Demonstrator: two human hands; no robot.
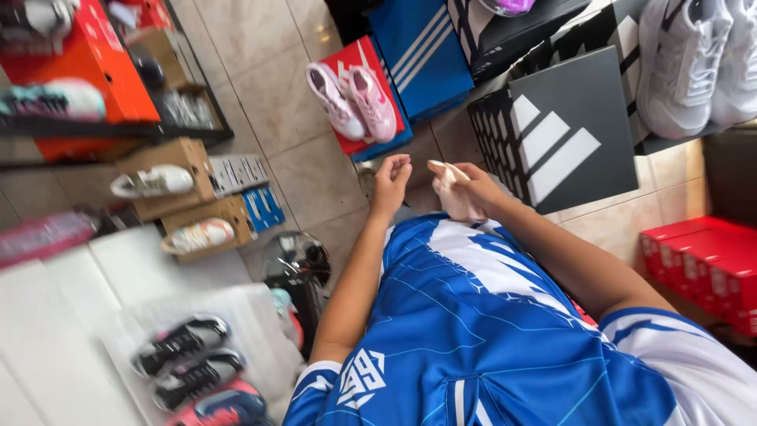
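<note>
My right hand (478, 188) is closed around a crumpled white cloth (455, 197), held in front of my blue and white jersey (473, 339). My left hand (392, 178) hovers just left of it, fingers curled together with nothing visible in them. A small gap separates the two hands. Both are raised above the beige tiled floor (315, 170), near a black shoebox with white stripes (564, 134).
A pair of pink sneakers (352, 101) rests on a red box, next to a blue box (422, 51). White sneakers (694, 59) sit top right. Red boxes (702, 260) are stacked at right. At left are cardboard boxes with shoes (169, 181) and black cleats in plastic (185, 359).
</note>
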